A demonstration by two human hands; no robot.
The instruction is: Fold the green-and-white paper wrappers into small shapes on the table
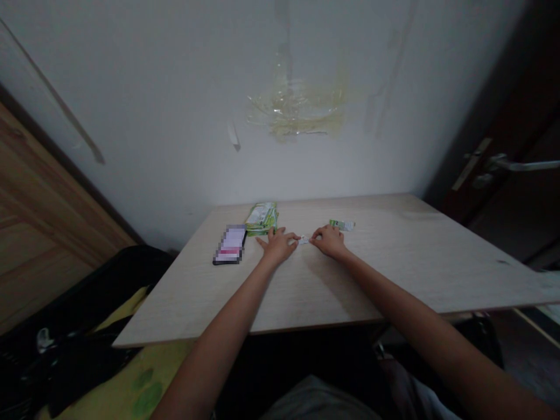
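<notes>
Between my hands lies a small white piece [304, 240], thin and too small to identify, low over the tabletop. My left hand [278, 245] pinches its left end with thumb and forefinger, the other fingers spread toward the packets. At the opposite end, my right hand [331, 240] is closed in a pinch, fingers curled. A stack of green and white packets [261, 217] sits just beyond my left hand. One flat green and white packet [345, 225] lies directly behind my right hand, partly covered by it.
A phone [230, 245] with a lit, blurred screen lies left of my left hand on the pale wooden table [394, 274]. Behind the table rises a white wall [184, 116] with peeling tape. A dark door with a metal handle [525, 165] stands at the right.
</notes>
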